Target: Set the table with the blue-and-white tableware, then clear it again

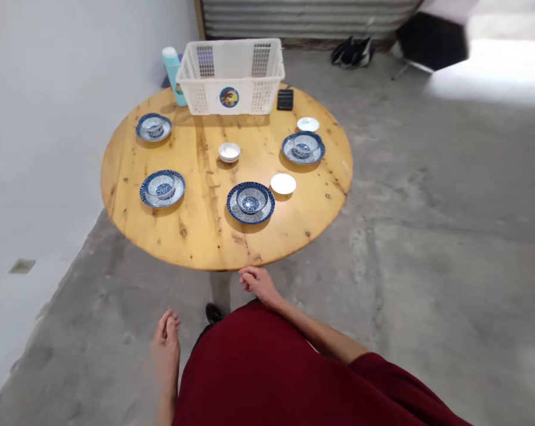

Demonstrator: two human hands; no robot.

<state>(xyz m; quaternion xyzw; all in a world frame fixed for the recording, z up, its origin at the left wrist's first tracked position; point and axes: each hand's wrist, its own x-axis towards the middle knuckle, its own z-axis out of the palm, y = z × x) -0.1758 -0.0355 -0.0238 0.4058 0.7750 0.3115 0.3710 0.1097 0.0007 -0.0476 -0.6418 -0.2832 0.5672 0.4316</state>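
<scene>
My left hand [166, 344] hangs low beside my red garment, fingers loosely curled, holding nothing. My right hand [259, 284] hovers just below the near edge of the round wooden table [196, 236], fingers relaxed and empty. On the table stand several blue-patterned plates, each with a bowl on it: one nearest me [250, 202], one at the left [162, 188], one at the far left [153, 126], one at the right [303, 147]. Small white dishes lie near them [283, 183], [308, 124], [229, 152].
A white plastic basket [230, 77] stands at the table's far edge, with a teal bottle [173, 74] to its left and a small black device [285, 99] to its right. A white wall runs along the left. Grey concrete floor stretches to the right.
</scene>
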